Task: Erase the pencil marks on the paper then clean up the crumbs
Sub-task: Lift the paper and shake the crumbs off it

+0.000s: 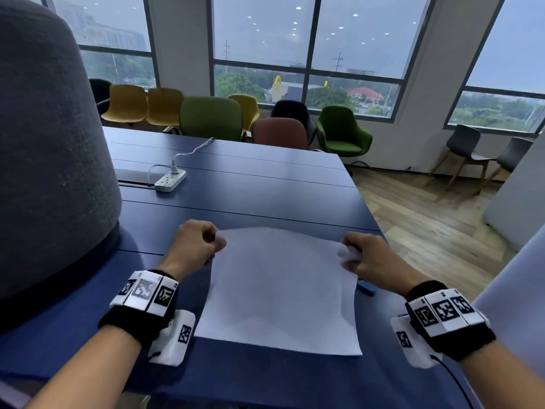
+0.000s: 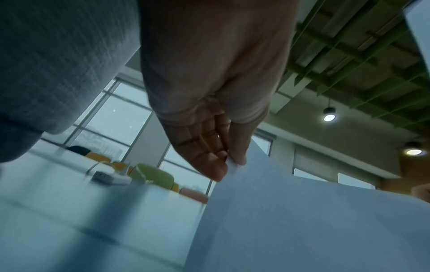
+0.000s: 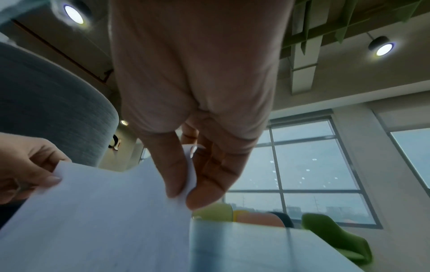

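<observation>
Fingers point(image 1: 218, 242) of my left hand point(image 1: 194, 246) and of my right hand point(image 1: 368, 258) are curled tight on the two far corners of the paper point(image 1: 280, 290); from the head view its far edge is lifted while the near edge lies on the blue table point(image 1: 265, 187), close to the table's front edge. A blue object point(image 1: 365, 287), too hidden to name, peeks out beside the sheet's right edge. Open tabletop stretches ahead to the power strip point(image 1: 170, 180); the table's right edge is near my right hand.

Left wrist view: thumb and fingers pinch the corner, and the sheet bows.

Right wrist view: same pinch, corner curling between thumb and forefinger. I judge it light, limp and easily creased, so both corners are the right hold.
</observation>
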